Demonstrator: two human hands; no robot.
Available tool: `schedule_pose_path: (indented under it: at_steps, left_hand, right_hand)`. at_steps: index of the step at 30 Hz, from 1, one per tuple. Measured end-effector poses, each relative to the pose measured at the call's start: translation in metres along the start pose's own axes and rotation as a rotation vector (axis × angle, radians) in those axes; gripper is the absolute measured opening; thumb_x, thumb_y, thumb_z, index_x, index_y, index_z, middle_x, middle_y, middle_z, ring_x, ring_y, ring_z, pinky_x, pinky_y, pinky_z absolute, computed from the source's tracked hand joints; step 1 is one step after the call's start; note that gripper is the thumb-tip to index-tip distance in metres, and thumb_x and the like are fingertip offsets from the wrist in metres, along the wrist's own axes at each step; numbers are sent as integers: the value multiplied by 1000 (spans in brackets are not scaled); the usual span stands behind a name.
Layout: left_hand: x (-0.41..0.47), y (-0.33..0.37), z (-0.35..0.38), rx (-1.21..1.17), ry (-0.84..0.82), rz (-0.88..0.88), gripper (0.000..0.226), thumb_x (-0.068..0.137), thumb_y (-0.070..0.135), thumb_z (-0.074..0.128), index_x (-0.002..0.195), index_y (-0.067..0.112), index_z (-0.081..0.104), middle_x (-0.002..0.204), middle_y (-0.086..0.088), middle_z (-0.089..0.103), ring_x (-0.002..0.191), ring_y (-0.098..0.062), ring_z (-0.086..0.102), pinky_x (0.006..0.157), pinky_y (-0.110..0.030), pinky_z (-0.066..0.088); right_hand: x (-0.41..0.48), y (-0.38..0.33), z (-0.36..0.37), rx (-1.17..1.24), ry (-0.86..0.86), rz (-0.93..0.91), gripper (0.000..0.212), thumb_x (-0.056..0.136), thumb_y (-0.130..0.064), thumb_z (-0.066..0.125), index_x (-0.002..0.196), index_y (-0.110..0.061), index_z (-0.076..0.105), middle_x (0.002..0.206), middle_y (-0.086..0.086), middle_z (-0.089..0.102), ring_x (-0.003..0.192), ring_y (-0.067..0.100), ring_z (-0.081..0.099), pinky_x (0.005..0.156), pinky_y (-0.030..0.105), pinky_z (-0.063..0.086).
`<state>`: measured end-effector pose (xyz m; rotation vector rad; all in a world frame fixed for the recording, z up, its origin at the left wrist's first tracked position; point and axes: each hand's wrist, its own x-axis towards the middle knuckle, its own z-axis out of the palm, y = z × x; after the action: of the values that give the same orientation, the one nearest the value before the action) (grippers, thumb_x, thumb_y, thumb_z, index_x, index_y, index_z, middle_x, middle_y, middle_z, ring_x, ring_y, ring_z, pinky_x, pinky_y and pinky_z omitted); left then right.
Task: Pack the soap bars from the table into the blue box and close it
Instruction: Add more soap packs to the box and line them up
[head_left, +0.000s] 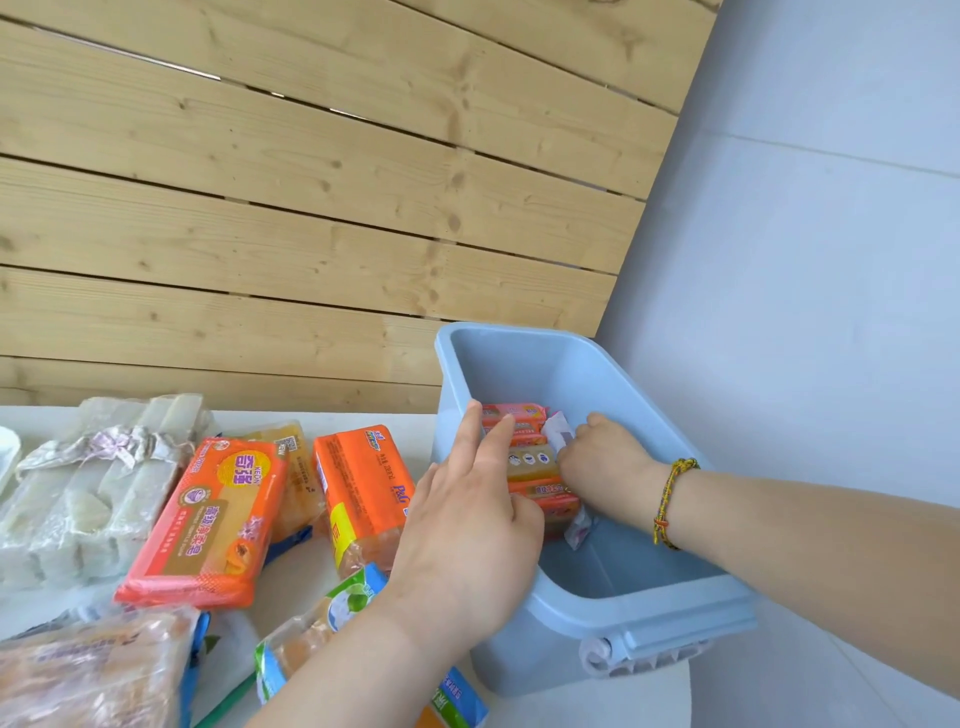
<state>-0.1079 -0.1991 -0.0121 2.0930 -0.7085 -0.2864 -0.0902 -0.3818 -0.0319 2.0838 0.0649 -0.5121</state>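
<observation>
Nearest: wrapped soap bars (208, 519) lie loose on the white counter (291, 587), left of the blue box (644, 603). Left hand (467, 530) reaches over the box's near-left wall, fingers spread, resting on the packed bars (530, 462) stacked inside. Right hand (602, 467), bracelet (670, 501) on its wrist, curls over the stack; actual grip cannot be told. Wooden slat wall (311, 208) behind.
</observation>
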Motion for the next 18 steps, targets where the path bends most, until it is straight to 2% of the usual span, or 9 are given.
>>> schedule_pose_path:
  at_steps: [1, 4, 7, 10, 14, 16, 18]
  left_hand:
    - [0, 0, 0, -5, 1, 2, 62, 89, 17, 32, 143, 32, 6, 155, 14, -12, 140, -18, 17, 115, -29, 15]
    - [1, -2, 2, -12, 12, 15, 61, 89, 16, 32, 143, 32, 7, 155, 16, -11, 141, -17, 16, 115, -29, 14]
    - [4, -3, 3, -30, 11, 31, 61, 89, 15, 32, 143, 31, 9, 155, 17, -10, 141, -13, 15, 115, -27, 16]
    - [4, -5, 4, -52, 4, 40, 61, 89, 14, 33, 143, 30, 10, 155, 17, -9, 141, -11, 14, 115, -28, 17]
    - [4, -7, 4, -68, 4, 35, 62, 88, 14, 34, 143, 30, 11, 155, 16, -5, 141, -13, 18, 115, -32, 21]
    - [5, -7, 5, -91, -7, 31, 63, 88, 15, 36, 143, 30, 10, 155, 15, -4, 141, -15, 18, 115, -35, 22]
    - [4, -8, 4, -130, -4, 37, 62, 90, 18, 39, 143, 29, 11, 156, 14, -2, 142, -14, 15, 117, -33, 18]
  right_hand:
    - [0, 0, -1, 3, 4, 9, 31, 95, -9, 42, 123, -9, 53, 135, 15, 48, 115, 25, 53, 84, 31, 31]
    - [3, 1, -3, 19, 24, 40, 31, 95, -9, 41, 124, -8, 50, 139, 17, 44, 120, 28, 50, 100, 34, 33]
    - [5, 2, -1, 34, 19, 57, 32, 95, -14, 43, 125, -8, 50, 135, 13, 48, 122, 28, 46, 103, 35, 31]
    - [4, 7, -1, 66, 33, 44, 38, 91, -27, 50, 124, -10, 50, 128, 4, 55, 122, 27, 44, 106, 37, 27]
    - [-6, 17, -7, 202, -25, 23, 51, 83, -42, 59, 122, -11, 50, 125, 8, 55, 121, 26, 45, 102, 34, 32]
    - [-16, 28, -12, 356, -40, 60, 49, 82, -38, 61, 120, -8, 52, 124, 12, 56, 120, 27, 46, 98, 33, 38]
    - [-28, 42, -21, 517, -15, 117, 40, 87, -25, 55, 124, -9, 54, 126, 12, 58, 121, 27, 48, 95, 33, 43]
